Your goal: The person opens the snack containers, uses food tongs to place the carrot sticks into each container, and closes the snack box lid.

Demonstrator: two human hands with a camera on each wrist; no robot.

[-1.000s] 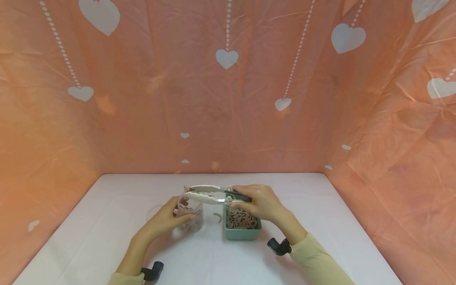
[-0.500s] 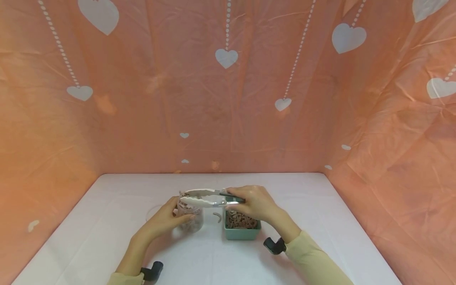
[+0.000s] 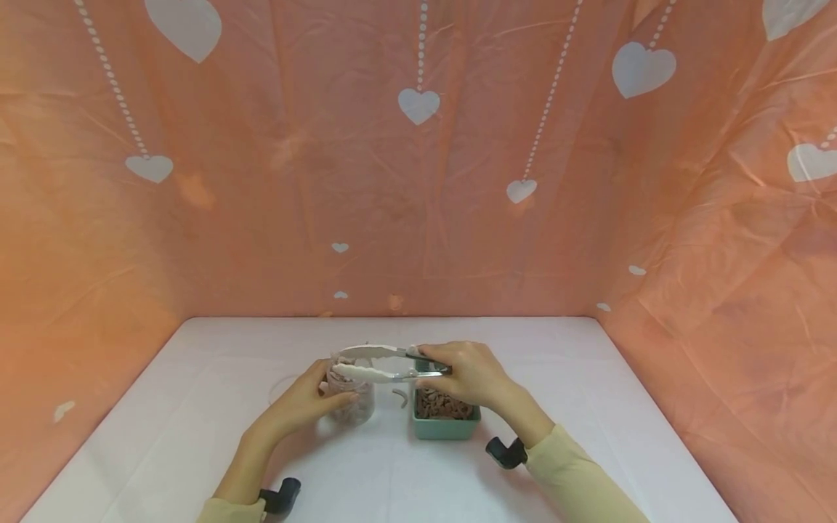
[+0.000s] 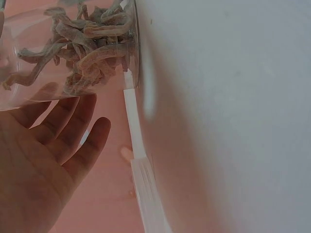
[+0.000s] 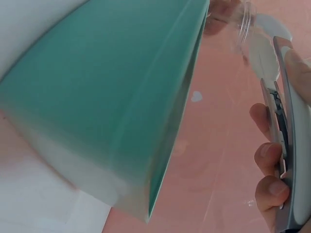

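Note:
My left hand (image 3: 302, 394) grips a clear jar (image 3: 358, 408) from its left side, the thumb across its front. Brown curled dried pieces (image 4: 92, 48) lie inside, seen through the wall in the left wrist view. My right hand (image 3: 466, 372) holds metal tongs (image 3: 375, 375) with white tips and dark inner handles. The tips stand apart over the jar's mouth, with brown pieces beneath them. Under the right hand is a green box (image 3: 446, 430) full of the same brown pieces (image 3: 441, 405); the hand and tongs hide its far part.
One loose brown piece (image 3: 400, 397) lies on the white table (image 3: 392, 472) between jar and box. A clear round lid-like thing (image 3: 280, 387) lies left of the jar, partly behind the left hand. Pink-orange cloth (image 3: 275, 218) with hearts encloses the table's back and sides.
The tongs came left and slightly down over the jar's mouth, then shifted little. The brown pieces seen at their tips earlier now sit at the jar's mouth. My left hand stayed put.

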